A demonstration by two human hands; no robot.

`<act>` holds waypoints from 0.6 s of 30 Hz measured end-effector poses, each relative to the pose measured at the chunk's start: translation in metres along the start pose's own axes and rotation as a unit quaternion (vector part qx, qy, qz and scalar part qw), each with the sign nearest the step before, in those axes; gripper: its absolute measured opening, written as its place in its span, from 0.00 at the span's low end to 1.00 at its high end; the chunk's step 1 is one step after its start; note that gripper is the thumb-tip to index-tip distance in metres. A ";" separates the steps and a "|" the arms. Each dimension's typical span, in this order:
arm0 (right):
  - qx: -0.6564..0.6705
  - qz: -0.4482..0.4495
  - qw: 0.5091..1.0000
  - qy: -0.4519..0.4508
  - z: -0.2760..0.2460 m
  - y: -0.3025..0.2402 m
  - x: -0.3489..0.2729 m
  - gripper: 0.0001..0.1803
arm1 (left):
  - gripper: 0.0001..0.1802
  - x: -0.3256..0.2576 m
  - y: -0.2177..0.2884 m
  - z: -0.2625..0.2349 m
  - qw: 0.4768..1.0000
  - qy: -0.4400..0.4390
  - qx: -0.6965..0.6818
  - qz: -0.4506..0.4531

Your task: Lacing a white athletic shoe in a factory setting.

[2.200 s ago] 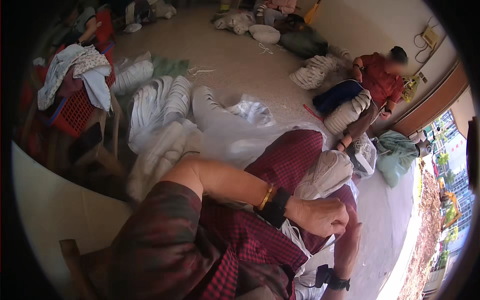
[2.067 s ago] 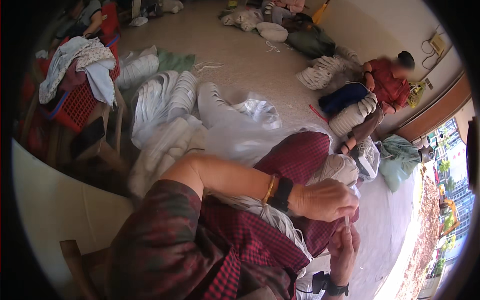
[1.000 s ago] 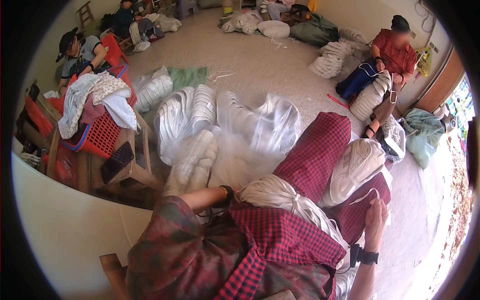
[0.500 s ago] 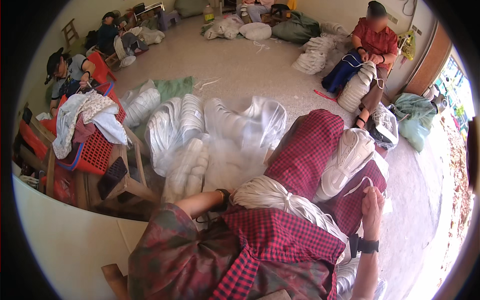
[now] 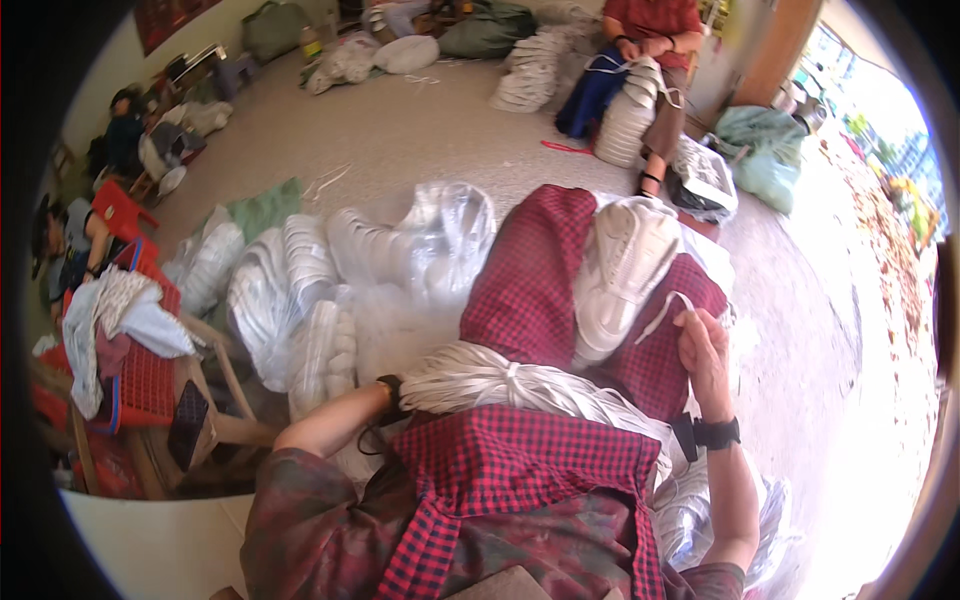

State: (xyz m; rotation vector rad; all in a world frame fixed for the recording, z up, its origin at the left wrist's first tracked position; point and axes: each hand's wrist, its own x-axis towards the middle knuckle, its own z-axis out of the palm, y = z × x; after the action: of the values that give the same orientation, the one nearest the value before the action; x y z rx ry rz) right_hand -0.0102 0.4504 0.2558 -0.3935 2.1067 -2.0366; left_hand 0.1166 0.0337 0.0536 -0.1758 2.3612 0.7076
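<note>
Just right of the frame's centre, our right hand [image 5: 703,345] is pinched shut on a white lace [image 5: 668,310], its free end lifted beside the white shoe [image 5: 622,270] that rests on our lap between the red checked knees. Our left hand [image 5: 392,392] sits at centre left, tucked against the bundle of white laces [image 5: 500,385] lying across our waist; its fingers are hidden under the strands, so we cannot tell whether they are closed or loose. We judge the lacing of this shoe to be just starting (no lace shows through its eyelets from here). The next move calls for steadying the shoe and guiding the lace tip into an eyelet. Bagged white shoes [image 5: 300,300] are heaped to the left, and another person [image 5: 655,30] sits at the top of the frame.
</note>
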 end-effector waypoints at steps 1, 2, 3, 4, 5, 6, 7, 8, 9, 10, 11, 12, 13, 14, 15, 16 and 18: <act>-0.009 0.000 1.000 0.006 -0.001 -0.003 -0.004 0.16 | 0.14 -0.007 -0.041 -0.023 1.000 -0.009 0.011 0.018; -0.016 0.000 1.000 0.004 0.001 -0.006 -0.005 0.17 | 0.14 0.001 -0.046 -0.046 0.999 -0.013 0.019 0.029; -0.030 -0.009 0.999 0.002 0.004 -0.009 -0.005 0.17 | 0.14 0.008 -0.035 -0.050 0.999 -0.015 0.023 0.033; -0.051 -0.018 0.998 0.009 0.005 -0.012 -0.007 0.17 | 0.15 -0.001 -0.019 -0.078 0.988 0.082 0.082 0.102; -0.056 -0.021 0.998 0.009 0.005 -0.016 -0.009 0.18 | 0.15 -0.021 0.005 -0.120 0.960 0.179 0.135 0.169; -0.062 -0.025 0.998 0.003 0.006 -0.020 -0.010 0.18 | 0.15 -0.033 0.035 -0.148 0.957 0.220 0.063 0.179; -0.064 -0.027 0.998 0.009 0.008 -0.025 -0.012 0.18 | 0.15 -0.046 0.070 -0.166 0.947 0.261 -0.012 0.185; -0.057 -0.028 0.998 -0.019 0.012 -0.032 -0.014 0.17 | 0.15 -0.055 0.101 -0.173 0.923 0.284 -0.081 0.246; -0.050 -0.029 0.997 -0.049 0.017 -0.038 -0.014 0.16 | 0.15 -0.066 0.132 -0.176 0.890 0.306 -0.149 0.303; -0.052 -0.031 0.997 -0.047 0.021 -0.043 -0.015 0.16 | 0.14 -0.080 0.165 -0.175 0.868 0.274 -0.191 0.367; -0.090 -0.053 0.993 -0.062 0.024 -0.049 -0.017 0.15 | 0.13 -0.081 0.191 -0.170 0.845 0.251 -0.220 0.419; -0.127 -0.074 0.986 -0.077 0.027 -0.055 -0.018 0.14 | 0.13 -0.084 0.221 -0.162 0.831 0.254 -0.195 0.456; -0.134 -0.073 0.985 -0.082 0.030 -0.066 -0.019 0.14 | 0.13 -0.083 0.243 -0.158 0.806 0.267 -0.152 0.506; -0.135 -0.076 0.984 -0.084 0.027 -0.068 -0.015 0.14 | 0.15 -0.075 0.261 -0.153 0.789 0.285 -0.130 0.529; -0.114 -0.057 0.990 -0.058 0.023 -0.071 -0.011 0.14 | 0.18 -0.061 0.277 -0.153 0.762 0.319 -0.096 0.556; -0.091 -0.038 0.995 -0.034 0.018 -0.072 -0.005 0.14 | 0.18 -0.043 0.289 -0.154 0.759 0.325 -0.094 0.556; -0.098 -0.049 0.994 -0.001 0.001 -0.059 0.007 0.15 | 0.21 -0.005 0.303 -0.157 0.755 0.402 -0.039 0.517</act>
State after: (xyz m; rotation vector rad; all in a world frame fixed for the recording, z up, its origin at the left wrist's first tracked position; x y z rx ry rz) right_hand -0.0125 0.4456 0.3148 -0.5374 2.3390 -1.8823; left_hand -0.0579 0.2056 0.2916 1.1169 3.1716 1.4475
